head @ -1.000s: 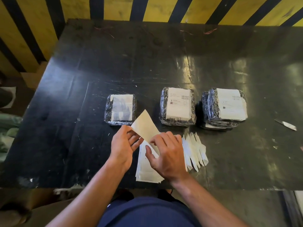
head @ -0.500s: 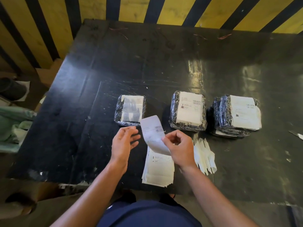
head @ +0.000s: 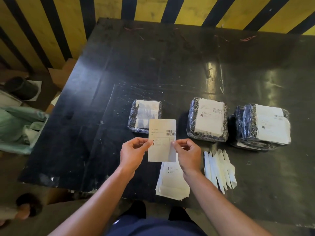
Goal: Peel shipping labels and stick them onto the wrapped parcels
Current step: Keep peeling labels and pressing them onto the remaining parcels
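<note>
Up front, label held flat between both hands, left hand pinching its left edge, right hand its right.

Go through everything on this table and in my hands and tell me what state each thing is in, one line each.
Peeled label: held up flat, printed side facing the camera.
Left hand: pinches the label's left edge.
Right hand: pinches the label's right edge.
Left parcel: wrapped, no shipping label yet.
Middle parcel: wrapped, labelled.
Right parcel stack: top parcel labelled.
Label stack: lying near the table edge.
Backing strips: fanned out, discarded.
</note>
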`<control>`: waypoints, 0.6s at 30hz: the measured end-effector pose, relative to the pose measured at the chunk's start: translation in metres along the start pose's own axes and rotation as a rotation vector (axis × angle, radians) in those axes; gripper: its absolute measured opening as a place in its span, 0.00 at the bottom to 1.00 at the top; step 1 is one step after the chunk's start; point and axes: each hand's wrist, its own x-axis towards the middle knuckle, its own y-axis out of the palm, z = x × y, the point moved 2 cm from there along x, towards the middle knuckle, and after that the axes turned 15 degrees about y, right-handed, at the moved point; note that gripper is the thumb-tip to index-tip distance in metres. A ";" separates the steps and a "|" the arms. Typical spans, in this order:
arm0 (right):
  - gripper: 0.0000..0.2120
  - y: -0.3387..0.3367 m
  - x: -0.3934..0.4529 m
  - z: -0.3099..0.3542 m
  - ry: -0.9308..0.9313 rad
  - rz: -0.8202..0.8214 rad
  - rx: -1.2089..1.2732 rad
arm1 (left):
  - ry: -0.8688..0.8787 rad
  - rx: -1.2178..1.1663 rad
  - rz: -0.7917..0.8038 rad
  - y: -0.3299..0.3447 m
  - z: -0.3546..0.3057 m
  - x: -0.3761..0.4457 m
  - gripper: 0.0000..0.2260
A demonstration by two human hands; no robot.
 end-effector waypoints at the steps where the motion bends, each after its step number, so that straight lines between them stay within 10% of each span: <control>1: 0.06 0.006 0.004 0.000 -0.001 -0.025 -0.006 | -0.007 0.015 -0.009 -0.001 0.002 0.005 0.02; 18: 0.05 0.116 0.091 0.052 0.084 -0.105 -0.130 | 0.002 0.288 -0.063 -0.024 0.002 0.155 0.06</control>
